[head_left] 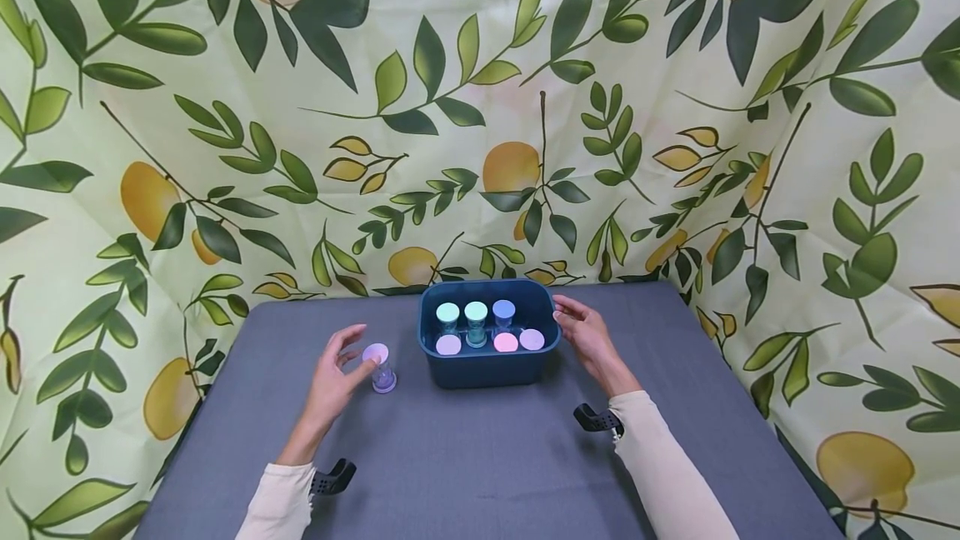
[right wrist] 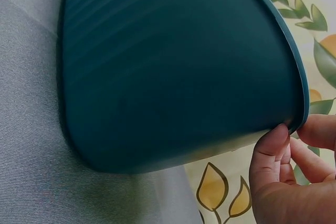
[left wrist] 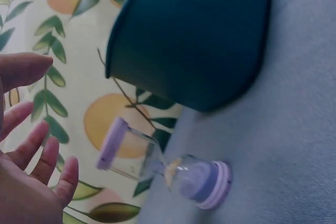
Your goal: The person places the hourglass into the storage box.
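Note:
A purple hourglass stands upright on the table, left of a dark blue bin. My left hand is just beside it, fingers spread and curved; in the left wrist view a gap shows between that hand and the hourglass. At the bin's right end, my right hand holds the rim, thumb and forefinger meeting at its edge in the right wrist view. Inside the bin are several more hourglasses, among them a green one and a blue one; others show mostly their pale lilac or pink caps.
A grey-blue cloth covers the table. Behind and at the sides hangs a curtain printed with lemons and leaves, close behind the bin. Black bands are worn near both wrists.

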Available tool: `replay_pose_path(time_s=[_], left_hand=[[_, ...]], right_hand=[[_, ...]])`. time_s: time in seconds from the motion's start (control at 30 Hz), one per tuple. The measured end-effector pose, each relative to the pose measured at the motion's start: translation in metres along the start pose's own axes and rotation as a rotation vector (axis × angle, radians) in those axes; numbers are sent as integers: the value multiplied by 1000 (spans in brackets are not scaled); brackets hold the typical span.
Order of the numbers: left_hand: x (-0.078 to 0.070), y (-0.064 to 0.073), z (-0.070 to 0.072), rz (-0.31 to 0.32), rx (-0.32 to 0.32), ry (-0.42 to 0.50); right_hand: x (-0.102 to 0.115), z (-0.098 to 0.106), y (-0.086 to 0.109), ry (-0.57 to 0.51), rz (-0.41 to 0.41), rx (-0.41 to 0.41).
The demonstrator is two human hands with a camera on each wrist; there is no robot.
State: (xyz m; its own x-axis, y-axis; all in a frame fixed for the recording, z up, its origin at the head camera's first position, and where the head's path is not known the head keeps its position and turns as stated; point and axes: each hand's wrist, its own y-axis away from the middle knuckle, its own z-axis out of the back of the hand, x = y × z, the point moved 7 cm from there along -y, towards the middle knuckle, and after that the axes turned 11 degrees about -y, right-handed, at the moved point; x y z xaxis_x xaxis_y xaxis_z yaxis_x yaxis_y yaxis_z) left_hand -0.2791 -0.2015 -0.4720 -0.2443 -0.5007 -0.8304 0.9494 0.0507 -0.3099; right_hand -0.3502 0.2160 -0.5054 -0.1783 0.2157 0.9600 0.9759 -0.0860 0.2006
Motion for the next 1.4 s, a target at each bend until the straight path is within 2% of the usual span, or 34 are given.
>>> replay_pose_path(time_s=[0.2,0.5,0.7,0.83,1.17,1.4], left_hand=[[18,1,-5,91,34,34],[32,0,-16,133,52,43],[40,2,-21,203,70,63],[46,3,-24,236,82,49],[60,4,-30,292,100,-77],[62,2,-30,306,94,-68]], right_hand=[[0,0,0,2,-1,2],[1,0,0,-3,0,0],[1,0,1,2,3,2],[1,0,1,6,7,3],[0,1,-1,-2,-6,-7],[0,1,-1,-7,-8,-3]])
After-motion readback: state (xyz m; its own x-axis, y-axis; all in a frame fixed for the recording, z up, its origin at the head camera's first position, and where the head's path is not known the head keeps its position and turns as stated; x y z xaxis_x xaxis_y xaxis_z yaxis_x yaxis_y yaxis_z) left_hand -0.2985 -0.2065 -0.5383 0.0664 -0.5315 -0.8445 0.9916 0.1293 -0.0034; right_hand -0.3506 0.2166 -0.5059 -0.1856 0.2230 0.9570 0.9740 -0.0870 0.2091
